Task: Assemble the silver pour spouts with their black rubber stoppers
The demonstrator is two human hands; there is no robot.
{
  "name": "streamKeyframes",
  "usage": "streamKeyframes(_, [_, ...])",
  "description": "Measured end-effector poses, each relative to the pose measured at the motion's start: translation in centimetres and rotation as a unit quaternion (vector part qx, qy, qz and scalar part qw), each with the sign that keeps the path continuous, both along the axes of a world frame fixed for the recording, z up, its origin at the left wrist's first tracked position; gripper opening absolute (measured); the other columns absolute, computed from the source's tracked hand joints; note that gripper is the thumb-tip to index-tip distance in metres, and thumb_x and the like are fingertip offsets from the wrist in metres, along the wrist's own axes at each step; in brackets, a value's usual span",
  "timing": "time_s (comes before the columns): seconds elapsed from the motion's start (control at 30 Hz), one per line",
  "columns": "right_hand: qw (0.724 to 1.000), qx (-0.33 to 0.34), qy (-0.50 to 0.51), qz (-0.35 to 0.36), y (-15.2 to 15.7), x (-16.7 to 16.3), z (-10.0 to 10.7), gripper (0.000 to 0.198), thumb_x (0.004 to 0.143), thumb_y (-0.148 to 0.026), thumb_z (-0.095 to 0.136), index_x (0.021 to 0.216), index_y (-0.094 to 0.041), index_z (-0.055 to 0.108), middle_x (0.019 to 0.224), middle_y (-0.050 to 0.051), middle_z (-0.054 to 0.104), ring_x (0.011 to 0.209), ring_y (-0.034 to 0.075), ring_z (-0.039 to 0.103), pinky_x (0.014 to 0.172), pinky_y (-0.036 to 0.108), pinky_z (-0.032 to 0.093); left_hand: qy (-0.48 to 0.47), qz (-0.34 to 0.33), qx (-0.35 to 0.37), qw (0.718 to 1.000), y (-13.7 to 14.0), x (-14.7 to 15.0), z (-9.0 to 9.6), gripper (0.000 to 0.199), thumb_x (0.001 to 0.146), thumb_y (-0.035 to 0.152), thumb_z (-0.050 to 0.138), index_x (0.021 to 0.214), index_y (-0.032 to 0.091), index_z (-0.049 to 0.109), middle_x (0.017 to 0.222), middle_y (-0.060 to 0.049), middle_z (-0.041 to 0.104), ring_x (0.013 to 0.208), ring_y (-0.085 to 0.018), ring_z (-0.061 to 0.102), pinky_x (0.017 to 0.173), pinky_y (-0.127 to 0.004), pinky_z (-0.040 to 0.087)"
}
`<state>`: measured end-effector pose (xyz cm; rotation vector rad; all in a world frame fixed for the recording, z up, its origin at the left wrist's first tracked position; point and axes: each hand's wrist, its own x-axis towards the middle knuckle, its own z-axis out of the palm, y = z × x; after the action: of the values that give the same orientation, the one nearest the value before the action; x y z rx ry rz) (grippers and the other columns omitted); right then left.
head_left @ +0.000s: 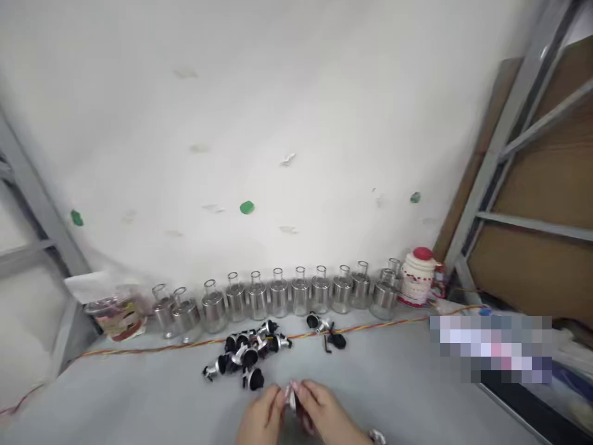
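My left hand [265,415] and my right hand [320,408] meet low in the middle, over the grey table. Both have their fingers closed on one small silver and black bottle stopper [291,398], mostly hidden by the fingers and a little blurred. Just beyond my left hand lies a loose pile of similar silver and black bottle stoppers [249,356]. Farther right are another stopper [319,322] and a black piece [336,340] with a thin bent end. A silvery object [377,437] shows beside my right wrist, too cut off to name.
Several glass bottles with metal sleeves [278,290] stand in a row along the white wall. A twisted red and yellow cord [185,345] crosses the table [152,395] before them. A printed bag [119,316] stands left; a white jug with a red lid [417,278] stands right.
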<state>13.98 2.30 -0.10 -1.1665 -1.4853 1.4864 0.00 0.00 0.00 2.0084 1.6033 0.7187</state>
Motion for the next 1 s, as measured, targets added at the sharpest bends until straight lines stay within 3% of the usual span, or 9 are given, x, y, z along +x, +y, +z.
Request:
streamKeyframes(0.13, [0.994, -0.086, 0.021, 0.056, 0.3, 0.3, 0.9, 0.059, 0.058, -0.076, 0.037, 0.062, -0.018, 0.045, 0.037, -0.009, 0.039, 0.028, 0.005, 0.033, 0.029, 0.017, 0.023, 0.113, -0.004, 0.140, 0.984, -0.1, -0.3, -0.5, 0.027, 0.088, 0.021, 0.028, 0.073, 0.020, 0.051, 0.063, 0.000, 0.061, 0.055, -0.012, 0.058, 0.051, -0.017, 0.041])
streamKeyframes(0.27, [0.965, -0.235, 0.063, 0.102, 0.2, 1.0, 1.6, 0.052, 0.072, -0.065, 0.036, 0.059, -0.016, 0.049, 0.033, -0.008, 0.038, 0.023, 0.005, 0.033, 0.025, 0.016, 0.018, 0.233, -0.030, 0.284, 0.930, -0.2, -0.5, 0.2, 0.026, 0.087, 0.017, 0.029, 0.076, 0.022, 0.052, 0.067, 0.001, 0.060, 0.054, -0.012, 0.058, 0.048, -0.019, 0.040])
streamKeyframes(0.4, [0.909, -0.368, 0.147, 0.132, 0.3, 1.5, 2.1, 0.045, 0.081, -0.053, 0.036, 0.060, -0.015, 0.050, 0.039, -0.007, 0.039, 0.024, 0.003, 0.033, 0.027, 0.015, 0.014, 0.282, -0.079, 0.331, 0.897, -0.3, -0.5, 1.1, 0.023, 0.088, 0.020, 0.029, 0.079, 0.022, 0.050, 0.065, 0.002, 0.059, 0.054, -0.013, 0.058, 0.045, -0.020, 0.039])
streamKeyframes(0.47, [0.889, -0.404, 0.164, 0.142, 0.4, 1.4, 2.3, 0.046, 0.084, -0.049, 0.033, 0.058, -0.015, 0.049, 0.039, -0.007, 0.039, 0.026, 0.003, 0.034, 0.027, 0.015, 0.013, 0.291, -0.094, 0.354, 0.884, -0.3, -0.5, 1.1, 0.025, 0.089, 0.021, 0.026, 0.079, 0.022, 0.050, 0.063, 0.002, 0.058, 0.052, -0.012, 0.058, 0.044, -0.020, 0.038])
streamKeyframes(0.6, [0.891, -0.401, 0.173, 0.126, 0.3, 1.0, 2.6, 0.047, 0.088, -0.043, 0.027, 0.054, -0.016, 0.046, 0.037, -0.006, 0.038, 0.026, 0.003, 0.032, 0.027, 0.015, 0.012, 0.287, -0.078, 0.404, 0.865, -0.3, -0.1, 0.6, 0.033, 0.090, 0.022, 0.019, 0.079, 0.022, 0.050, 0.058, 0.002, 0.057, 0.048, -0.011, 0.056, 0.041, -0.021, 0.035])
streamKeyframes(0.87, [0.903, -0.378, 0.167, 0.117, 0.2, 0.8, 2.3, 0.055, 0.087, -0.048, 0.022, 0.051, -0.015, 0.046, 0.033, -0.006, 0.035, 0.023, 0.004, 0.026, 0.028, 0.016, 0.011, 0.269, -0.047, 0.408, 0.871, -0.1, -0.1, 0.4, 0.037, 0.091, 0.026, 0.015, 0.082, 0.020, 0.050, 0.060, 0.001, 0.057, 0.050, -0.011, 0.057, 0.043, -0.021, 0.036])
streamKeyframes(1.0, [0.895, -0.368, 0.204, 0.149, 0.4, 1.0, 1.6, 0.060, 0.084, -0.056, 0.019, 0.045, -0.017, 0.043, 0.029, -0.006, 0.033, 0.025, 0.005, 0.024, 0.034, 0.016, 0.026, 0.267, -0.009, 0.388, 0.882, 0.1, -0.3, 0.2, 0.037, 0.091, 0.022, 0.013, 0.082, 0.020, 0.049, 0.061, 0.000, 0.058, 0.052, -0.014, 0.058, 0.046, -0.024, 0.038])
